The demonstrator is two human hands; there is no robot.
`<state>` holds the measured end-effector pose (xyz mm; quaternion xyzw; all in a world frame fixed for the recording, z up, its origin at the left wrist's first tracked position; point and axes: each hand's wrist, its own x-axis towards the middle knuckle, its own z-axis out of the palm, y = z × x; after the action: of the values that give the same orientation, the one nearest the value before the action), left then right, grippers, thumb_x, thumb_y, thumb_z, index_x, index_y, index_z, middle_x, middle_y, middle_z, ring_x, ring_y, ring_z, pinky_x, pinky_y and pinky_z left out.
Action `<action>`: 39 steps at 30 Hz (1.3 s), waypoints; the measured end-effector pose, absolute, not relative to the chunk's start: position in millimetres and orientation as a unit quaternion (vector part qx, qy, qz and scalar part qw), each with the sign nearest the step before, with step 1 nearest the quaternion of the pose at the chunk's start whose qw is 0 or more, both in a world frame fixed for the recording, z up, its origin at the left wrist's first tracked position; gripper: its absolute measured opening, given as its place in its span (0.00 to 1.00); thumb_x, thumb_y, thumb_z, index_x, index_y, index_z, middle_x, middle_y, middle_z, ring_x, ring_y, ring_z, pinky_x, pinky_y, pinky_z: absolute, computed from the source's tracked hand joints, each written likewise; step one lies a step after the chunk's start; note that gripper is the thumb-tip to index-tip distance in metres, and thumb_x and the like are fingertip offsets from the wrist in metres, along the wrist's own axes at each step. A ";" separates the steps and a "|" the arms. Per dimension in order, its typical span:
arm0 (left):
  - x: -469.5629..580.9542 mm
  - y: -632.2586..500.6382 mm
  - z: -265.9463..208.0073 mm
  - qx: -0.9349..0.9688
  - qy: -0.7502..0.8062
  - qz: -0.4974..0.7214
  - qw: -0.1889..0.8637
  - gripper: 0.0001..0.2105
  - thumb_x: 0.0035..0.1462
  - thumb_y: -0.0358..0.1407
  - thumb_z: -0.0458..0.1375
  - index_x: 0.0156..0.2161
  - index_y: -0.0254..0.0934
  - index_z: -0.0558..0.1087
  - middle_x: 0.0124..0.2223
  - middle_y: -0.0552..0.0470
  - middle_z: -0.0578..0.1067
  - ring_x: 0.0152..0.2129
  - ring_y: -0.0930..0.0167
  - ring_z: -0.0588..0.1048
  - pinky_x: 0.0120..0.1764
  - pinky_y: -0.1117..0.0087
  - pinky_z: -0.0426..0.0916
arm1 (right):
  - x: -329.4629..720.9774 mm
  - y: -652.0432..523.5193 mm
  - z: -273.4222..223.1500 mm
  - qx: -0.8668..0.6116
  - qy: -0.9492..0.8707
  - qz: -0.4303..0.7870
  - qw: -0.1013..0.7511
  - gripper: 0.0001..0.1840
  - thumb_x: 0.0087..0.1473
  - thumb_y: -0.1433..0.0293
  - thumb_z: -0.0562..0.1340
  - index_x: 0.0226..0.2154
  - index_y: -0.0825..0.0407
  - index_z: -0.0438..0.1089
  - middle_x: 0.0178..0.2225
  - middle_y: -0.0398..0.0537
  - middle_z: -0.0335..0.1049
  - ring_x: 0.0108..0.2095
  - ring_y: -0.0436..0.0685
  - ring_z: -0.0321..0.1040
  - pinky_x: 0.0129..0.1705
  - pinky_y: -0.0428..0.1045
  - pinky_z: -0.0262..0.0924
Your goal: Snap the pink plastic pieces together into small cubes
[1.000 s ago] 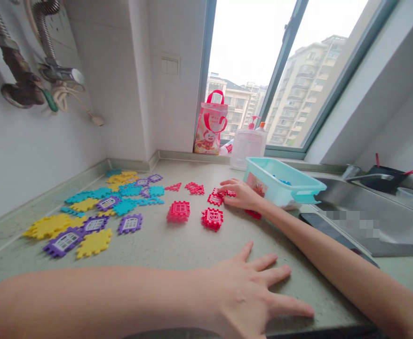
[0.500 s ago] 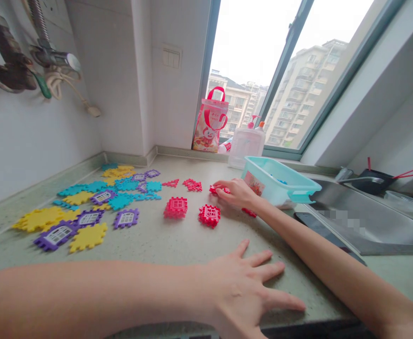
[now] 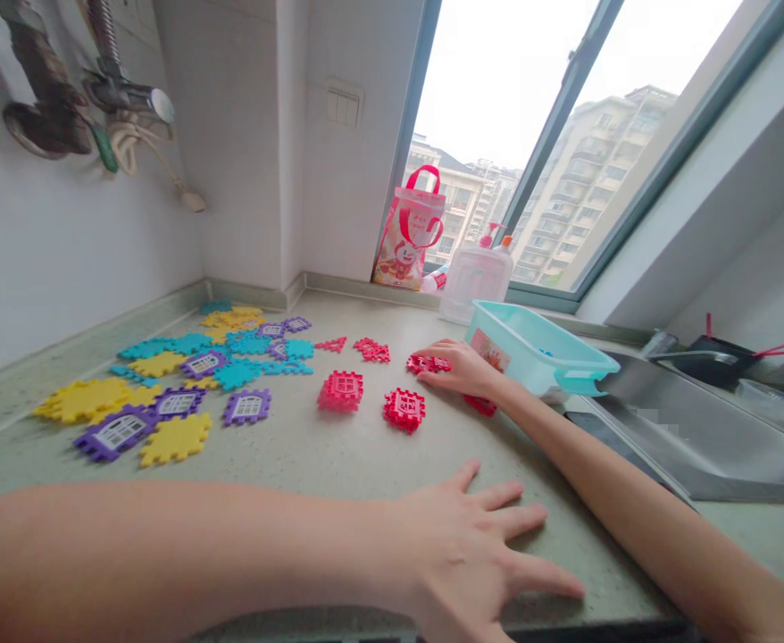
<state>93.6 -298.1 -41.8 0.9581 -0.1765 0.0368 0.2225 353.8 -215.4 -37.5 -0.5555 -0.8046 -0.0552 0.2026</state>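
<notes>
My left hand point(image 3: 465, 554) lies on the counter near its front edge, fingers spread, holding nothing. Farther back, my right hand point(image 3: 462, 367) has its fingers and thumb around a red interlocking tile point(image 3: 429, 363) that lies low at the counter. Another red tile point(image 3: 481, 406) shows partly from under my right wrist. Between the two hands and to the left are a red tile stack point(image 3: 404, 409) and a taller red stack point(image 3: 342, 391). Behind these lie flat red pieces point(image 3: 371, 350) and a red triangle point(image 3: 331, 344).
Yellow tiles point(image 3: 176, 438), purple window tiles point(image 3: 247, 406) and blue tiles point(image 3: 237, 373) spread over the left side. A turquoise bin point(image 3: 532, 357) stands behind my right hand, beside the steel sink point(image 3: 713, 446). A dark flat device point(image 3: 623, 455) lies near my right forearm.
My right hand's thumb has come away from the fingers, and more of the red tile shows between them. The view has shifted slightly; my left hand stays spread on the counter.
</notes>
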 end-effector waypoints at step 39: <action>100.2 -309.7 -45.2 0.958 -0.205 0.175 0.099 0.33 0.65 0.65 0.51 0.58 0.41 0.74 0.54 0.42 0.78 0.55 0.55 0.75 0.54 0.53 0.70 | 350.4 -235.8 -7.4 -0.615 -0.752 -0.121 0.204 0.16 0.58 0.61 0.69 0.48 0.46 0.81 0.46 0.49 0.84 0.46 0.63 0.80 0.52 0.54 0.70</action>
<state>100.2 -309.7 -45.2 0.9579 -0.2054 0.1745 0.0990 350.4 -235.8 -7.4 -0.6153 -0.7518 -0.1208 0.2039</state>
